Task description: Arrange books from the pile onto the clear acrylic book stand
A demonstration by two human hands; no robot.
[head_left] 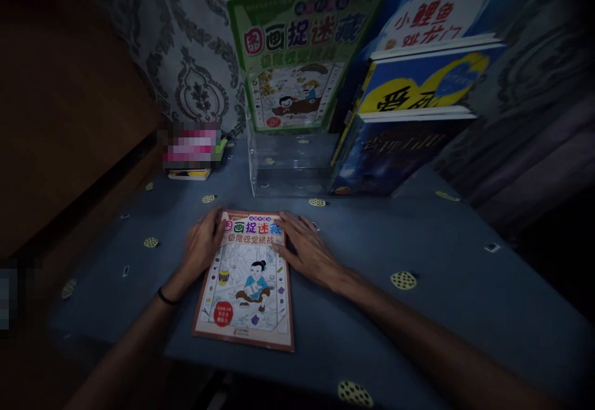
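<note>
A thin picture book (246, 280) with a reddish-brown border lies face up on the table, its cover showing a seated cartoon figure in blue and colourful Chinese lettering. My left hand (203, 239) holds the book's upper left edge, with a dark band around the wrist. On the other side, my right hand (310, 250) grips the upper right edge, its thumb reaching over the cover. Parts of the fingers on both hands are hidden at the edges.
A clear acrylic stand (292, 171) behind holds a green-bordered book (297, 57). Blue books (395, 150) stand to its right, and a small stack of books (190, 150) lies at the back left. The blue tablecloth (362, 230) has a pineapple print; patterned curtain (199, 88) hangs behind.
</note>
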